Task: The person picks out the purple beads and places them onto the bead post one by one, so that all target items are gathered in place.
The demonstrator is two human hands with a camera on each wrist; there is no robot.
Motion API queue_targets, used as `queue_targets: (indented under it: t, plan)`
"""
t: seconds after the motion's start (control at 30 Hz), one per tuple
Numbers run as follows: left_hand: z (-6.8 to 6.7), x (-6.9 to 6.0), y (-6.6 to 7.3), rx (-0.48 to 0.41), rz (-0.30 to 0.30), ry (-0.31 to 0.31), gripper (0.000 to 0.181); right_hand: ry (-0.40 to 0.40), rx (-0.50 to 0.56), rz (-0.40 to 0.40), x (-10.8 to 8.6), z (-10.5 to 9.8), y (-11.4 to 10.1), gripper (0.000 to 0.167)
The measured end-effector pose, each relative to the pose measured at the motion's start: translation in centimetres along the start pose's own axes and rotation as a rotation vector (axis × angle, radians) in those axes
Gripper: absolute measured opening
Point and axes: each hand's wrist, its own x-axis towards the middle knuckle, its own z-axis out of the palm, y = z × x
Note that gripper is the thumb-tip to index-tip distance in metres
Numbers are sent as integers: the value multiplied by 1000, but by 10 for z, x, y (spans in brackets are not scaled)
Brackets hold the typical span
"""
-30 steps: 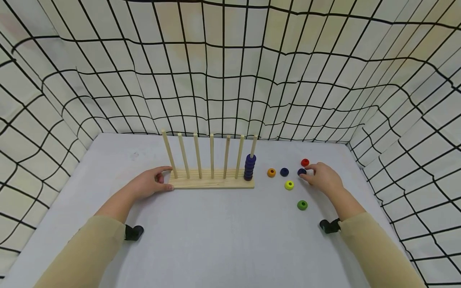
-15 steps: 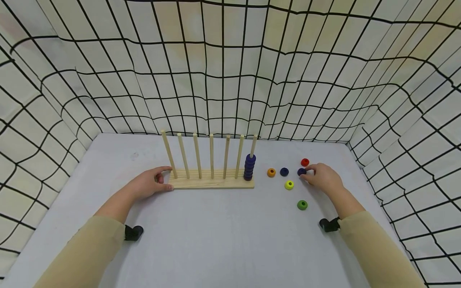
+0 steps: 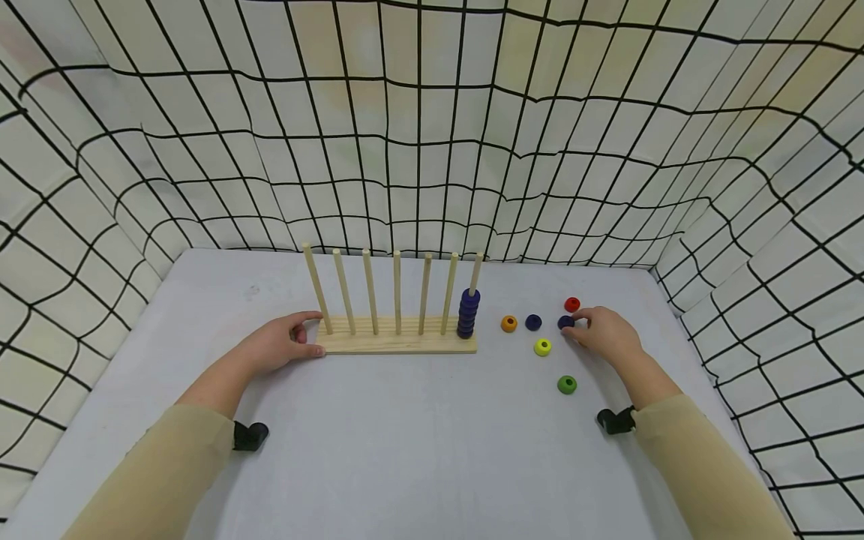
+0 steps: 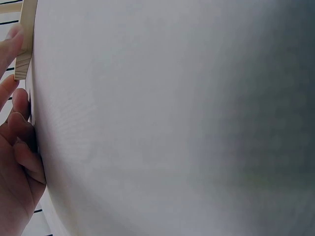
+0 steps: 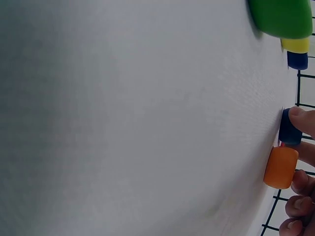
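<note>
A wooden peg rack stands across the table, with several upright pegs on its base. Several dark blue beads are stacked on its rightmost peg. My left hand holds the left end of the base between thumb and forefinger; the left wrist view shows the thumb on the base's edge. Off to the right, my right hand pinches a dark blue bead that sits on the table. Right beside it in the right wrist view is an orange bead, which the hand hides from the head view.
Loose beads lie between the rack and my right hand: orange, dark blue and yellow. A red bead is just behind the pinched one, and a green bead lies nearer. Black netting over white cloth encloses the table.
</note>
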Motion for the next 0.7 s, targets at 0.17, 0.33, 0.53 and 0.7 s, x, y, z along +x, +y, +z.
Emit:
queue_targets:
  t: [0.17,0.33,0.53,0.7]
  plan:
    - [0,0,1,1,3,-4,77,-3,3,11,0,-1,0,56]
    - [0,0,1,-1,2,-6,77,8,23,15,-2,-3,-1,58]
    - [1,0,1,1,4,-4,77,10,42,20,-6,-7,-2,58]
    - [1,2,-2,6,-1,-5,77,29,50,8,-8,-9,-1,55]
